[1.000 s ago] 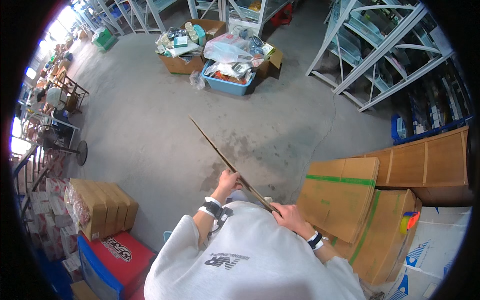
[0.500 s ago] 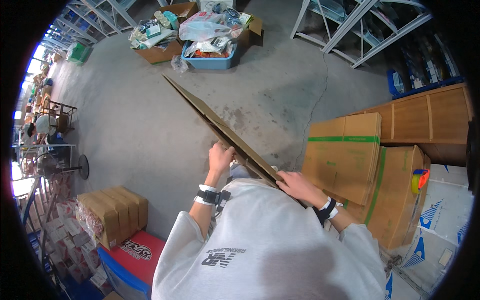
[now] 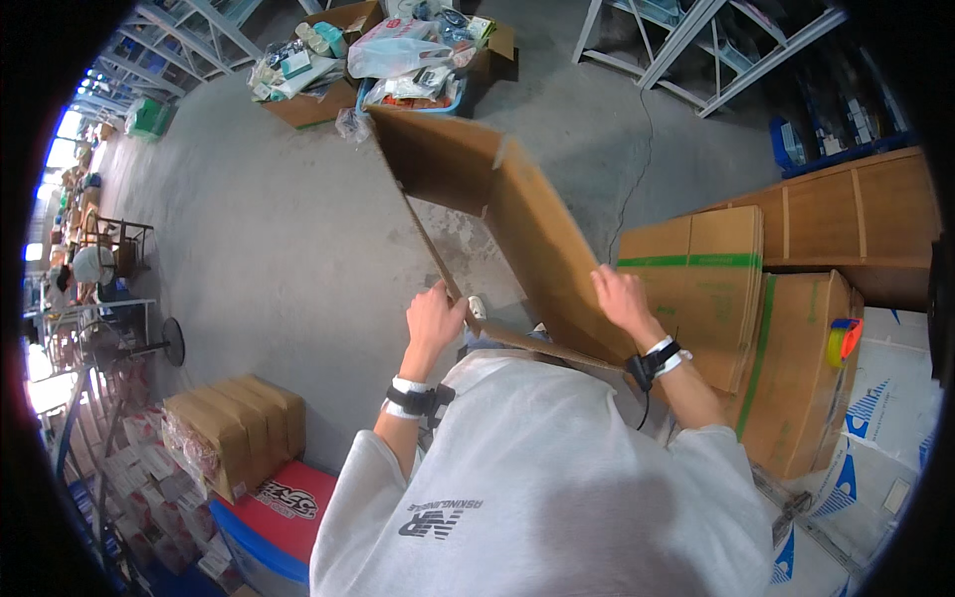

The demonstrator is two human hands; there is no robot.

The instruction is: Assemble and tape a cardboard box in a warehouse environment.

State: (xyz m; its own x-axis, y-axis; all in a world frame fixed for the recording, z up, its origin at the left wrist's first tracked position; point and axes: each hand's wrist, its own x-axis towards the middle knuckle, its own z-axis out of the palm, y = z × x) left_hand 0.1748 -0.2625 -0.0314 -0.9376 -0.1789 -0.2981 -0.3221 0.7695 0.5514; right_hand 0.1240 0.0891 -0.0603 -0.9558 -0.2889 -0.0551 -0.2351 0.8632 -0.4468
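Note:
In front of my body stands a brown cardboard box (image 3: 545,244), spread into a four-sided shape. It has no visible bottom, and the grey floor and part of a shoe show through it. My left hand (image 3: 434,320) grips the near left corner of the box, its fingers wrapped over the edge. On the other side, my right hand (image 3: 624,298) is closed over the top edge of the right wall. Both wrists wear white bands with a dark strap and a small device.
Flat folded cartons (image 3: 696,298) lean against a large carton (image 3: 786,373) on the right. Ahead are a filled blue bin (image 3: 460,103) and an open box of packages (image 3: 316,107). A wrapped brown bundle (image 3: 244,428) sits beside a red-topped stool (image 3: 288,507). Metal racks (image 3: 686,55) stand far right.
The cardboard was nearly flat between my hands and is now opened into a box shape. My right hand has moved outward and up with the right wall; the left hand stays at the near corner.

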